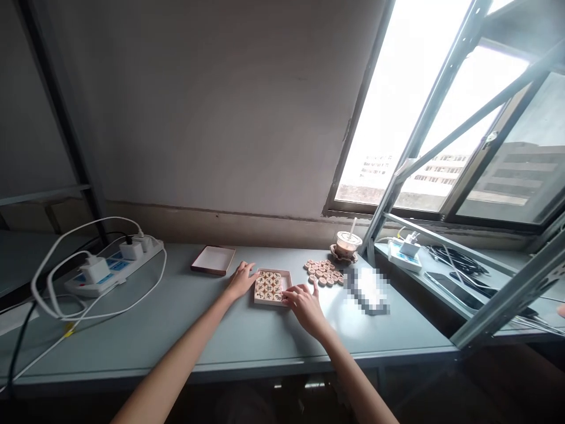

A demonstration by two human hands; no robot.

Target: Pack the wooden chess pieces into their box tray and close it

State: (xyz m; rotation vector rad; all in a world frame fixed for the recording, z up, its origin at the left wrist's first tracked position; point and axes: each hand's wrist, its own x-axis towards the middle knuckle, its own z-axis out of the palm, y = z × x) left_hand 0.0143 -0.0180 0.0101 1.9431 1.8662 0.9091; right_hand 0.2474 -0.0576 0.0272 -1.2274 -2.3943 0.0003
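Observation:
A shallow box (260,301) on the desk holds rows of round wooden Chinese chess pieces (269,288) with dark characters, and its right part shows bare bottom. My left hand (241,280) rests by the box's left side, fingers apart, thumb reaching to the edge. Over the lower right corner of the box is my right hand (306,304). Its thumb and index finger come together at a piece in the end of the row, partly hidden by the fingers. More pieces (324,272) lie loose in a flat cluster right of the box.
The box lid (213,259) lies at the back left. A lidded drink cup (348,242) with a straw stands behind the loose pieces, near a blurred patch (368,288). Power strips (115,268) with white cables lie left, and another strip (404,256) and a phone (454,291) lie beyond the metal post.

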